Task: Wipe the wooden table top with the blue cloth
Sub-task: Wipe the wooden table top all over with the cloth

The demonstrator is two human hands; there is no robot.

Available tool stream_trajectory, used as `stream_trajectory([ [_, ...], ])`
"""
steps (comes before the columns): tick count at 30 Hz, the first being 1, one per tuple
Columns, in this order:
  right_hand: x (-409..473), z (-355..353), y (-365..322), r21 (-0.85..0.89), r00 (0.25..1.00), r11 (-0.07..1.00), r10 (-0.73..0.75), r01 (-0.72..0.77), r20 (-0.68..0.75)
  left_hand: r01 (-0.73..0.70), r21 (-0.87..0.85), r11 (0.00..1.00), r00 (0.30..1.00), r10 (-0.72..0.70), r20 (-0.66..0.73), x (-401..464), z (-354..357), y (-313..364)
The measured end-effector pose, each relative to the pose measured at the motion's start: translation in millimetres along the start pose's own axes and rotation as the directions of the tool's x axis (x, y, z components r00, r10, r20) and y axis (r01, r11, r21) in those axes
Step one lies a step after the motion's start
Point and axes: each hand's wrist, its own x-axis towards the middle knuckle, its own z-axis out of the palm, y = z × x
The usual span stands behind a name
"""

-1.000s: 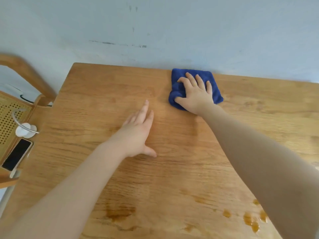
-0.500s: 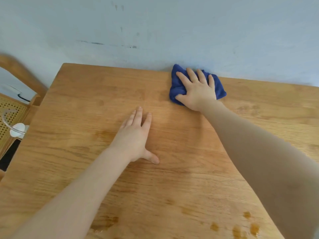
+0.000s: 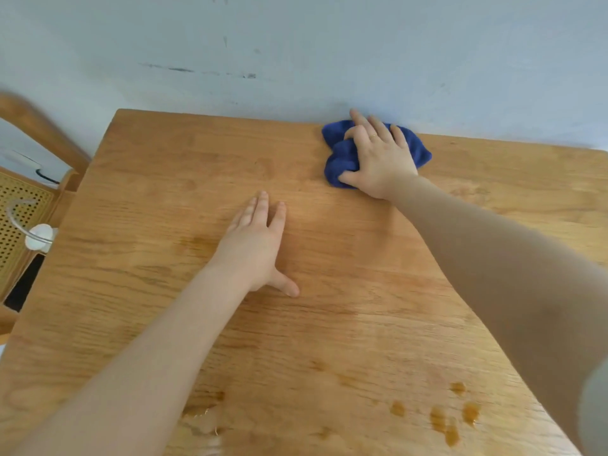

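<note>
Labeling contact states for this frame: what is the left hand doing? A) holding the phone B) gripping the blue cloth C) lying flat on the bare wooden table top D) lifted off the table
C: the left hand lies palm-down with straight fingers on the bare wooden table top, apart from the bunched blue cloth, which the right hand holds at the far edge.

A pale blue-grey painted wall (image 3: 329, 44) fills the upper half of the frame, marked with a few dark scuffs and streaks. At the left edge stands a wooden chair (image 3: 39, 133) with a curved rail and a woven cane panel (image 3: 19, 212). A white round object (image 3: 39, 237) with a clear loop sits there. Soft, even daylight.
</note>
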Motion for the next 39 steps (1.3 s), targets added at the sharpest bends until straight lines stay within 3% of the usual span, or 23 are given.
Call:
stream_trajectory([
  [5, -32, 1, -8, 0.044, 0.999, 0.999, -0.024, 0.025, -0.021, 0.007, 0.004, 1.000, 1.000, -0.007, 0.009, -4, -2, 2],
  [10, -104, 11, -19, 0.012, 0.975, 0.975, -0.220, 0.220, -0.008, 0.024, 0.056, 0.998, 0.999, -0.026, 0.033, -7, -8, 5],
  [13, -73, 3, -6, -0.001, 0.983, 0.986, -0.167, 0.168, 0.074, 0.035, 0.071, 0.997, 0.999, -0.037, 0.026, -5, -11, 6],
  [19, -9, -1, 8, -0.023, 0.996, 0.998, 0.059, -0.058, 0.066, 0.045, 0.102, 0.994, 0.999, -0.046, 0.014, -10, -4, 3],
  [23, -59, -3, 3, -0.037, 0.998, 0.999, -0.001, 0.003, 0.056, 0.041, 0.101, 0.994, 0.998, -0.046, 0.045, -15, -10, 14],
  [26, -117, 2, 1, -0.038, 0.990, 0.992, -0.121, 0.124, 0.070, -0.044, 0.045, 0.998, 0.995, 0.039, 0.094, -13, -17, 33],
  [28, -123, 2, 10, -0.023, 0.976, 0.980, -0.197, 0.200, 0.096, -0.087, 0.063, 0.994, 0.996, 0.086, 0.025, -7, -24, 50],
  [31, -81, -1, 33, -0.011, 0.993, 0.995, -0.098, 0.098, 0.069, -0.088, 0.049, 0.995, 0.990, 0.093, -0.104, 8, -28, 69],
  [35, -21, -8, 52, 0.027, 0.991, 0.991, 0.135, -0.135, 0.005, -0.036, -0.001, 0.999, 0.999, 0.036, 0.001, 19, -18, 83],
  [39, -41, -11, 46, 0.034, 0.992, 0.992, 0.125, -0.125, 0.013, 0.017, 0.002, 1.000, 0.999, -0.017, -0.030, 17, -13, 96],
])
